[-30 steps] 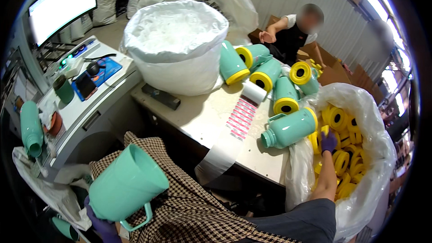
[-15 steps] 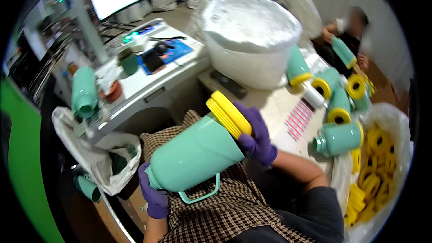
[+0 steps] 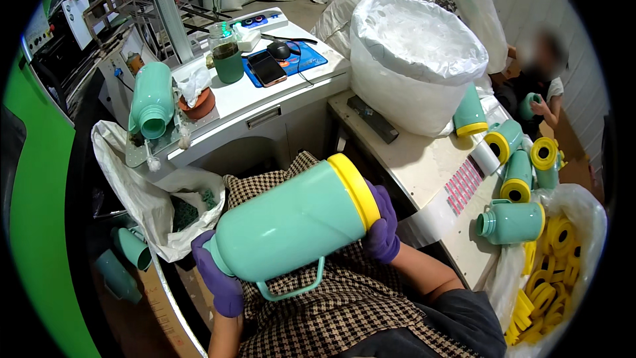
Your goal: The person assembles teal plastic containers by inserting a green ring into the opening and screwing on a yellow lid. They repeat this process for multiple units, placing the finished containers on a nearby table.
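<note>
A mint-green plastic jug body with a side handle lies slantwise above my lap. My left hand, in a purple glove, grips its narrow neck end. In a matching glove, my right hand presses on the yellow base ring at the wide end; its palm and some fingers are hidden behind the ring. The ring sits flush around that end, with no gap visible from here. The handle points down toward the checked apron.
To the right, several green jugs with yellow bases lie beside a bag of yellow rings. A big white sack stands behind. On the left desk are a phone, a jar and another jug. A co-worker sits far right.
The yellow ring, tilted at the jug's wide end before, now lies flat on it. My right hand has moved down along the ring's edge. The view has shifted, and the co-worker's jug is lower.
</note>
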`<state>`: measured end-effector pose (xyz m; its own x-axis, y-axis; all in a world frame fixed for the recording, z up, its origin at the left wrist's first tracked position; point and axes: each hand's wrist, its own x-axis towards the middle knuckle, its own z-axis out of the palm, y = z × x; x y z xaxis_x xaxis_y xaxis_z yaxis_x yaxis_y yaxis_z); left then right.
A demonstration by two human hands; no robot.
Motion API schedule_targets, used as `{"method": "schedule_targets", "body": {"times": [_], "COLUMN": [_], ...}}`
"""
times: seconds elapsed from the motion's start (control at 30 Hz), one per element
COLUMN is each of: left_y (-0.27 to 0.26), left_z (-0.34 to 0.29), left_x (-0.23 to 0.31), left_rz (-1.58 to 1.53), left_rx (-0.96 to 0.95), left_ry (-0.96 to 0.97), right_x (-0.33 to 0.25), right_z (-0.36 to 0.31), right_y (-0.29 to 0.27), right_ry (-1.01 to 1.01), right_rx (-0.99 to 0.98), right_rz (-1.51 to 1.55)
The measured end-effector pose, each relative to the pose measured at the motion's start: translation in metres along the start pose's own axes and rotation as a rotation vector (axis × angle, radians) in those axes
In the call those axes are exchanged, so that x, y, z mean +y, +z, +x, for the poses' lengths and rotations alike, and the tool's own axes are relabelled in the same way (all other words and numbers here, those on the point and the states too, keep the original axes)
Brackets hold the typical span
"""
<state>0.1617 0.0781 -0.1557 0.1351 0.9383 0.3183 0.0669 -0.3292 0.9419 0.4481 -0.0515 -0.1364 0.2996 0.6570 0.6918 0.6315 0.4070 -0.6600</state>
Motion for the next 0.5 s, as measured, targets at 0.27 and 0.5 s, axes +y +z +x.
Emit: {"method": "schedule_targets", "body": {"times": [0.27,0.5], "left_y": [0.004,0.076], "left_z": [0.006,-0.001], "left_x": [0.044,0.060], "left_rz": [-0.108,-0.470], "left_rx": [-0.303,-0.451], "left_ry": [0.140,0.149], "right_x": [0.038,0.055], "right_z": [-0.073,-0.064], "right_y": [-0.013,-0.138], "right_ry": [0.630,0.578], "right_rx": [-0.028,0.421], "right_rz": [0.595,0.925]}}
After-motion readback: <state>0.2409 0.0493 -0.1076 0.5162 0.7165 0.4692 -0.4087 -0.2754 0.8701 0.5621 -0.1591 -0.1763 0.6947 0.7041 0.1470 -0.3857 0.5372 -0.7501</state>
